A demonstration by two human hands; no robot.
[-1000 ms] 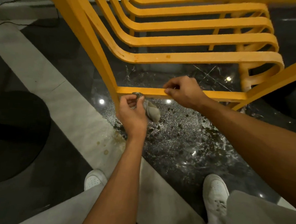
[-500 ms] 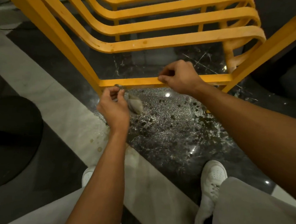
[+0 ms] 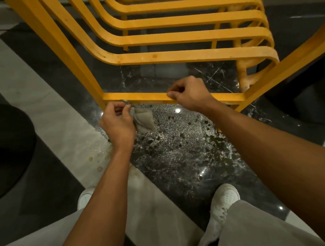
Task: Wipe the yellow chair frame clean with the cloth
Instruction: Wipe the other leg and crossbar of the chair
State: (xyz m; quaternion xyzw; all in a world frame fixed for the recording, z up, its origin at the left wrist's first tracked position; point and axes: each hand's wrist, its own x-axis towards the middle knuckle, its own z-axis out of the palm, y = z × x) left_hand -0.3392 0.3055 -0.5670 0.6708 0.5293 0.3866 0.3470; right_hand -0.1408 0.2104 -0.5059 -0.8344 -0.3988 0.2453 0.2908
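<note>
The yellow chair frame [image 3: 140, 97] fills the upper half of the view, its curved slats rising away and a low crossbar running across the middle. My left hand [image 3: 118, 122] grips a small grey cloth [image 3: 144, 119] just under the left end of that crossbar, near the corner with the left leg. The cloth's loose end hangs to the right of the hand. My right hand [image 3: 190, 95] grips the crossbar right of its middle, fingers curled over the top and thumb along the front.
Dark speckled marble floor [image 3: 185, 147] lies under the chair, with a pale stone strip [image 3: 50, 112] running diagonally at left. A black round base [image 3: 5, 151] sits at the far left. My two white shoes [image 3: 223, 200] and grey trousers are at the bottom.
The view has shifted a little, so the chair sits differently in frame. My left hand stays with the cloth under the crossbar's left end. My right hand keeps its grip on the crossbar.
</note>
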